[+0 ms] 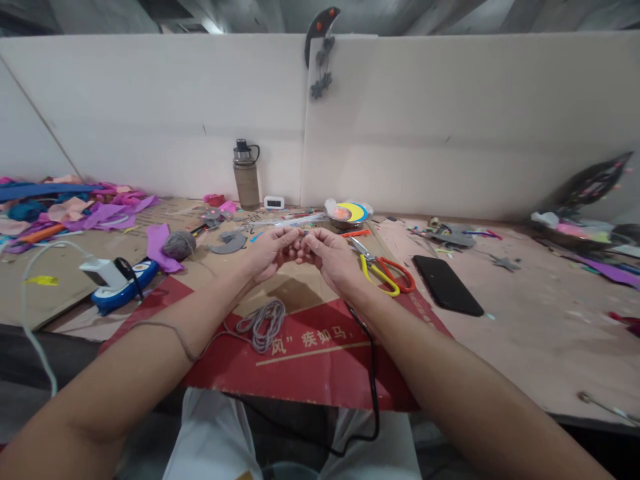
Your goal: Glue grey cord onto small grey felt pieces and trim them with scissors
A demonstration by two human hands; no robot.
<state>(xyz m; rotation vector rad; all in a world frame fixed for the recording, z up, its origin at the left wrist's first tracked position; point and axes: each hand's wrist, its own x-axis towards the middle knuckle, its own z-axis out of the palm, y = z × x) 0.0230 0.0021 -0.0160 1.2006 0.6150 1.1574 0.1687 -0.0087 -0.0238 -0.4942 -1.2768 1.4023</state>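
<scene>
Above the cardboard, my left hand (274,255) and my right hand (326,256) meet fingertip to fingertip. Both are closed in a pinch; whatever lies between the fingers is too small to make out. Below them a loose bundle of grey yarn (263,325) rests on the red printed cardboard (310,373). A strand from it passes over my left forearm. Left of my left hand sit a ball of grey yarn (180,245) and a curved grey felt piece (229,243). Scissors (385,270) with one yellow and one red handle lie just beside my right hand.
A black phone (447,285) lies on the right. At the left are a blue power strip (125,287) with a white charger and heaped felt scraps (75,210). A bottle (247,177), small clock (274,203) and bowl (349,215) stand behind. A black cable (373,373) crosses the cardboard.
</scene>
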